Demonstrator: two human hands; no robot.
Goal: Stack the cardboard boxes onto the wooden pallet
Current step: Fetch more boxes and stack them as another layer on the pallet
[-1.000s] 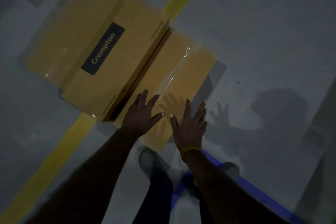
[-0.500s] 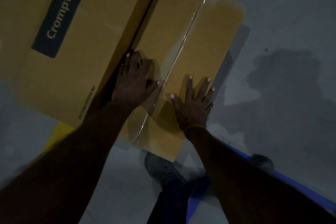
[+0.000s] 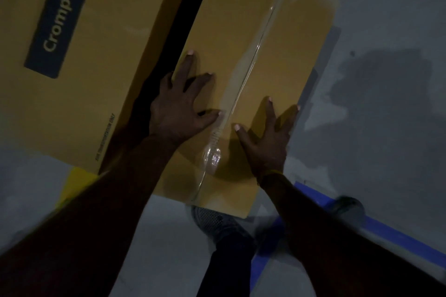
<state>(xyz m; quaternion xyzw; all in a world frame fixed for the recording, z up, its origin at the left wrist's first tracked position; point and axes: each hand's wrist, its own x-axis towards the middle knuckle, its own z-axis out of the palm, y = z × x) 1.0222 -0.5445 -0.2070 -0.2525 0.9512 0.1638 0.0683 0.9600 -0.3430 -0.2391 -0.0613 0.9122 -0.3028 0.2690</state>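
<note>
A long flat cardboard box (image 3: pixel 284 38), sealed down its middle with clear tape, lies on the grey floor in front of me. My left hand (image 3: pixel 179 108) rests flat on its left half with fingers spread. My right hand (image 3: pixel 268 137) lies flat on its right half near the right edge, fingers straight. Beside it on the left stands a taller cardboard box (image 3: pixel 101 55) with a dark "Crompton" label. No pallet is in view.
A yellow floor line (image 3: pixel 77 183) runs under the taller box. A blue floor line (image 3: pixel 386 234) crosses at lower right. My shoes (image 3: pixel 214 222) stand just behind the flat box. Grey floor (image 3: pixel 386 31) stretches to the right.
I have leaned closer, so the boxes fill more of the view. Both hands went from hovering above the flat box to lying on its top, then slid slightly outward.
</note>
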